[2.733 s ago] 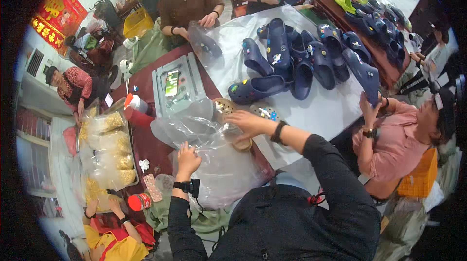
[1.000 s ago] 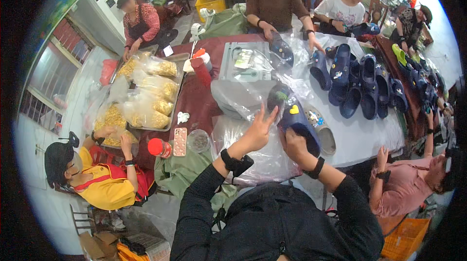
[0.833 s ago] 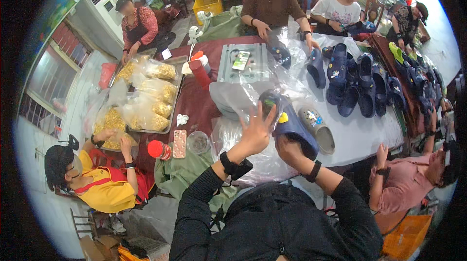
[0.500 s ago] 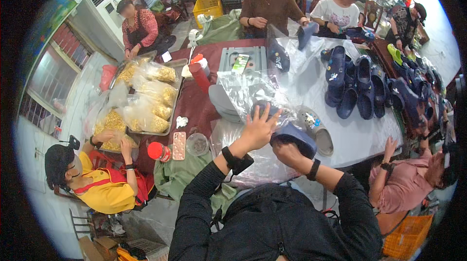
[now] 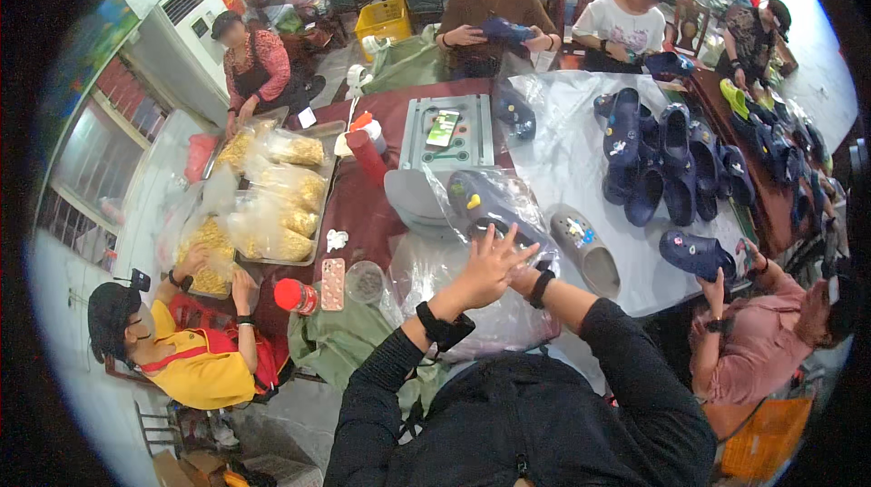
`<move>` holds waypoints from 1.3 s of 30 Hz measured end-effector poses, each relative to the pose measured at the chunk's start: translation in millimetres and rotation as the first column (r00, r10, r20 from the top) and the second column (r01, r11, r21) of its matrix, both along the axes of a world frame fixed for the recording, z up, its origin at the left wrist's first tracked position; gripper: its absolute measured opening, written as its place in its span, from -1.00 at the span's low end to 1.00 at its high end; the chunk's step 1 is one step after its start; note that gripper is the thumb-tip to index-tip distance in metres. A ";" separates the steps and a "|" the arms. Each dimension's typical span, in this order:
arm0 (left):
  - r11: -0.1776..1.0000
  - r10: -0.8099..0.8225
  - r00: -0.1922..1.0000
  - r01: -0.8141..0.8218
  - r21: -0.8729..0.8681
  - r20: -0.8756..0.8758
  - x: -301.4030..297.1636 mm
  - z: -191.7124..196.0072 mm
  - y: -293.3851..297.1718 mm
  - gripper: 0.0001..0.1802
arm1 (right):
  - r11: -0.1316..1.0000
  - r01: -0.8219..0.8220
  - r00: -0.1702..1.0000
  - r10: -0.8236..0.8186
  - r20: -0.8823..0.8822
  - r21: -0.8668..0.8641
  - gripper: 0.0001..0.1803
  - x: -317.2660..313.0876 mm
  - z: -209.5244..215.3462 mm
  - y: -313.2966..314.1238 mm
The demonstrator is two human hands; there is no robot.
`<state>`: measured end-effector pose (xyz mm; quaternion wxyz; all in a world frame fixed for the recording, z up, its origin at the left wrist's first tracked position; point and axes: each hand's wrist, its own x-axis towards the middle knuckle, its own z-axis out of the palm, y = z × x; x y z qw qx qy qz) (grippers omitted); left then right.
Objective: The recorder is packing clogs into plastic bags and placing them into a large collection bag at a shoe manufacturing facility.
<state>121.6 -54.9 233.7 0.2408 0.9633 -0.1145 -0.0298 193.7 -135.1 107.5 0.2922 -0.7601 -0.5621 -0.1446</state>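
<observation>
A navy blue clog [image 5: 487, 201] with small charms on its upper lies inside a clear plastic bag [image 5: 439, 186] in front of me. My left hand [image 5: 487, 271] reaches over the clog's heel end, its fingers spread against the clog and bag. Close behind it, my right hand [image 5: 524, 280] is at the same heel end. Its fingers are hidden by the left hand, so its grip does not show. Just right of the bag, a grey clog [image 5: 584, 249] with charms rests on the white sheet. More clear bags [image 5: 445, 274] lie under my forearms.
Several navy clogs [image 5: 649, 156] stand at the right on the white sheet [image 5: 570, 137]. A grey case [image 5: 445, 130] lies ahead. Trays of filled bags [image 5: 288, 199], a red-lidded jar [image 5: 296, 296] and a phone [image 5: 333, 285] are at the left. Co-workers sit around; one at right holds a clog [image 5: 694, 253].
The navy clog has moved away from me and deeper into the bag, with my right hand shifted left behind my left. The co-worker at right now holds a clog; the one opposite has lowered theirs.
</observation>
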 end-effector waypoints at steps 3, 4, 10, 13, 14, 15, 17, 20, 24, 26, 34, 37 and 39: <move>0.993 0.009 0.998 -0.002 -0.121 0.055 3.6 -11.0 5.2 -0.35 | 0.991 -0.022 0.993 0.007 0.115 0.133 -0.78 -3.0 -3.8 23.4; 0.993 -0.005 0.998 0.012 -0.119 0.059 5.1 -13.6 7.3 -0.35 | 0.984 -0.019 0.988 -0.009 0.156 0.176 -0.78 7.2 -1.7 38.2; 0.862 0.226 0.965 -0.136 -0.489 0.130 26.4 -71.1 58.1 -0.53 | 0.988 0.005 0.998 -0.016 -0.068 -0.157 -0.85 63.4 -19.2 82.3; 0.830 0.190 0.979 -0.121 -0.544 0.073 24.3 -68.5 67.2 -0.54 | 0.960 -0.025 0.995 0.050 0.083 -0.277 -0.82 52.1 -0.4 69.0; 0.814 0.210 0.977 -0.156 -0.559 0.032 24.9 -65.8 62.7 -0.54 | 0.923 -0.106 0.994 0.091 -0.060 -0.371 -0.76 51.7 9.1 54.7; 0.797 0.234 0.972 -0.200 -0.571 -0.013 28.9 -63.9 59.5 -0.54 | 0.925 -0.081 0.996 0.062 -0.063 -0.370 -0.76 60.0 0.9 42.4; 0.811 0.195 0.981 -0.159 -0.563 0.003 37.8 -61.8 57.4 -0.55 | 0.958 -0.271 0.961 0.275 0.027 -0.094 -0.69 68.1 -12.4 15.3; 0.757 0.262 0.965 -0.213 -0.617 -0.012 29.7 -57.8 54.5 -0.55 | 0.977 -0.211 0.972 0.213 -0.095 0.026 -0.50 76.6 5.5 -29.2; 0.777 0.223 0.975 -0.163 -0.609 0.023 37.9 -54.6 45.8 -0.53 | 0.949 0.313 0.912 -0.309 -0.270 -0.027 -0.20 91.2 -41.6 -43.6; 0.788 0.253 0.967 -0.195 -0.583 0.019 35.8 -59.9 48.1 -0.53 | 0.962 0.237 0.774 -0.273 -0.571 -0.138 -0.06 81.0 -26.1 -38.9; 0.754 0.276 0.961 -0.210 -0.622 0.010 23.4 -63.0 50.6 -0.55 | 0.943 0.327 0.770 -0.300 -0.564 -0.055 -0.18 72.4 -31.6 9.3; 0.801 0.289 0.957 -0.219 -0.557 0.039 17.7 -65.3 52.1 -0.52 | 0.942 0.305 0.120 -0.185 -0.975 -0.141 -0.22 65.6 -30.2 24.2; 0.799 0.363 0.932 -0.317 -0.510 -0.009 18.9 -59.1 44.6 -0.51 | 0.944 0.282 0.187 -0.227 -0.956 -0.169 -0.29 68.7 -41.1 23.4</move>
